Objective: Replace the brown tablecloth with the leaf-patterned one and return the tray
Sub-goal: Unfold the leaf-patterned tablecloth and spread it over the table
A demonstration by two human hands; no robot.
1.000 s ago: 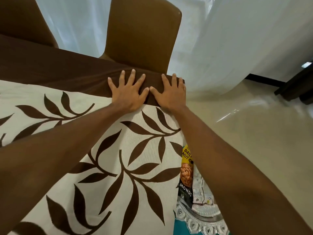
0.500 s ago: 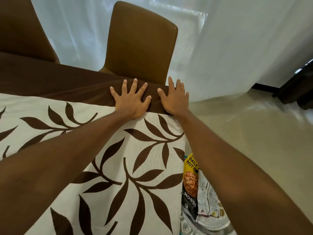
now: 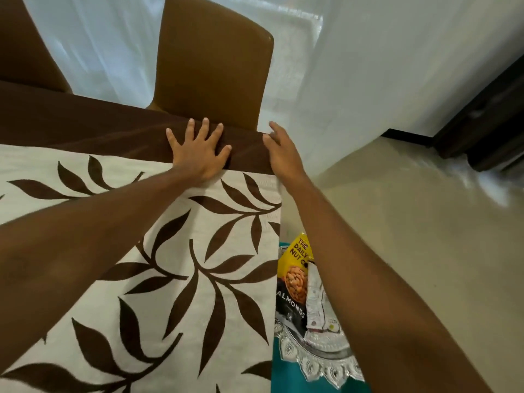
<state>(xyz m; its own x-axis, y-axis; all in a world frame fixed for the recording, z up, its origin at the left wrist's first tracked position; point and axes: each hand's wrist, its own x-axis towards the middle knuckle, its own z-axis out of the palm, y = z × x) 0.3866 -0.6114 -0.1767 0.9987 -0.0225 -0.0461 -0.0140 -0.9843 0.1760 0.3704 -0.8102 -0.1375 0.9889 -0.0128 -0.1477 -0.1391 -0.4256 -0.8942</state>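
Note:
The leaf-patterned cloth (image 3: pixel 181 279), cream with dark brown leaves, covers the near part of the table. Its far brown border (image 3: pixel 85 123) runs along the table's far edge. My left hand (image 3: pixel 201 154) presses flat on that brown band with fingers spread. My right hand (image 3: pixel 280 151) has straight fingers at the far right corner of the cloth, over the table's edge. The silver tray (image 3: pixel 314 361) with a scalloped rim sits low beside the table on a teal surface, holding a bag of almonds (image 3: pixel 295 279) and a clear packet.
A brown chair (image 3: pixel 215 63) stands pushed in at the far side, a second chair (image 3: pixel 25 43) at far left. White curtains (image 3: pixel 382 52) hang behind. Beige floor (image 3: pixel 411 236) opens to the right, with dark furniture (image 3: pixel 487 114) at far right.
My right hand has slid right off the brown band to the cloth's corner. My left hand stays pressed flat. The view has tilted down slightly.

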